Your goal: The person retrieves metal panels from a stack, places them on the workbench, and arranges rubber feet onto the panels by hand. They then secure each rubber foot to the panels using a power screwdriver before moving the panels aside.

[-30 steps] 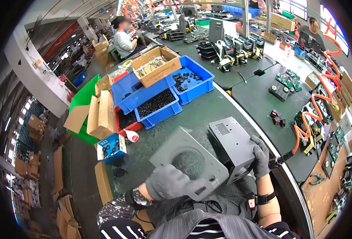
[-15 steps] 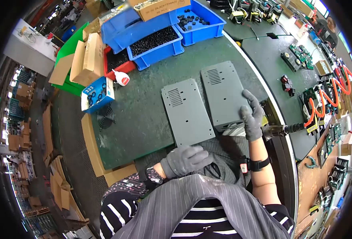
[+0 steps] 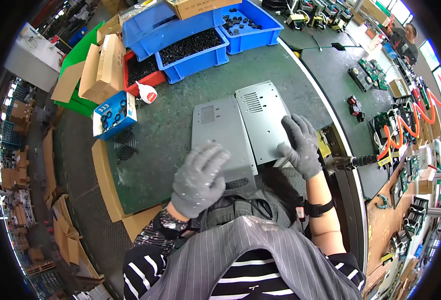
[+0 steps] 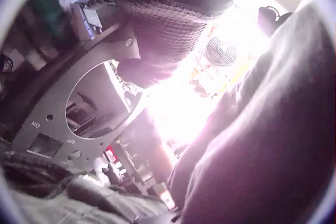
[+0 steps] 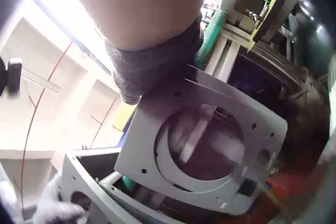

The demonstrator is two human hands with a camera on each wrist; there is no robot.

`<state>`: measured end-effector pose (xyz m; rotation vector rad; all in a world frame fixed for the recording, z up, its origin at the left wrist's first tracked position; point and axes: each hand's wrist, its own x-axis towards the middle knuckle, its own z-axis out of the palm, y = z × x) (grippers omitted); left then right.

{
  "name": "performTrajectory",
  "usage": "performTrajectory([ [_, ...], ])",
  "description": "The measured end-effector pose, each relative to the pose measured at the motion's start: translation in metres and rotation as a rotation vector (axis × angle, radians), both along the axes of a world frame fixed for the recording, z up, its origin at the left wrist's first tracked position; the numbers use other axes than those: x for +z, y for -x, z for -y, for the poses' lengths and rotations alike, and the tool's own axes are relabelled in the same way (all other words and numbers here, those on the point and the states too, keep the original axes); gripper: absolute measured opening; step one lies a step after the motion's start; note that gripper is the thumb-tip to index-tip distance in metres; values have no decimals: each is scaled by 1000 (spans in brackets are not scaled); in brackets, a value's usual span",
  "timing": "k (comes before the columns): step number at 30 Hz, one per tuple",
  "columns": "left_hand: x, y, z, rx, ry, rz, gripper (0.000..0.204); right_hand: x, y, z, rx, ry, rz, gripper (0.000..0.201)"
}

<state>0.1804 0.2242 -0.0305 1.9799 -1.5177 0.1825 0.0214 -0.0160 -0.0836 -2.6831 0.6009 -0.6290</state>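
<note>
Two grey sheet-metal cases lie side by side at the front of the green bench, the left case (image 3: 220, 131) against the right case (image 3: 263, 120). Each has a block of vent slots at its far end. My gloved left hand (image 3: 200, 177) is over the near part of the left case, fingers extended. On the right case's right edge, my gloved right hand (image 3: 304, 146) rests with fingers and thumb spread. In the left wrist view an end panel (image 4: 52, 100) shows a big round hole. Another holed end panel (image 5: 139, 150) faces the right wrist camera.
Beyond the cases stand a blue bin (image 3: 195, 55) of small black parts, a red bin (image 3: 153, 80) and a small blue box (image 3: 123, 122) of rings. A white bottle (image 3: 147, 93) and a round fan grille (image 3: 125, 146) lie left. A power screwdriver (image 3: 343, 163) hangs by the right hand.
The left case, first held tilted with its round hole showing, now lies flat beside the right one. My left hand let go and rose over it; the right case shifted left.
</note>
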Motion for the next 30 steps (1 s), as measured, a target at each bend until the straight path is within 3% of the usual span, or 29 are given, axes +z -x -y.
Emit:
performTrajectory([
  [2, 6, -15, -12, 43, 65, 38, 42, 15, 4, -10, 82, -52, -82, 85],
  [3, 8, -22, -19, 86, 129, 79, 41, 19, 3, -11, 83, -51, -83, 85],
  [5, 15, -32, -37, 127, 195, 147, 39, 21, 1, -17, 126, 152, -310, 91],
  [9, 9, -23, -69, 291, 294, 350, 37, 18, -3, -16, 103, 115, -265, 84],
  [11, 4, -14, -87, 282, 221, 359, 37, 15, 0, -9, 128, 69, -173, 78],
  [15, -52, -6, -109, 207, 21, 280, 36, 23, 2, -3, 159, -106, 0, 69],
  [17, -56, -2, -106, 172, -39, 252, 35, 19, 4, 1, 144, -212, 74, 67],
  [20, -59, 6, -98, 260, -303, 219, 43, 19, 2, -2, 148, -257, 143, 66],
  [21, -56, 6, -95, 255, -295, 217, 43, 16, 0, -4, 149, -248, 148, 67],
  [24, -40, 3, -80, 339, -470, 115, 66, 16, -10, -19, 116, -297, 187, 65],
  [27, -29, 2, -61, 386, -603, 93, 75, 20, -8, -17, 113, -340, 205, 62],
  [30, -27, 3, -49, 416, -688, 101, 83, 23, 10, 6, 40, -497, 426, 55],
])
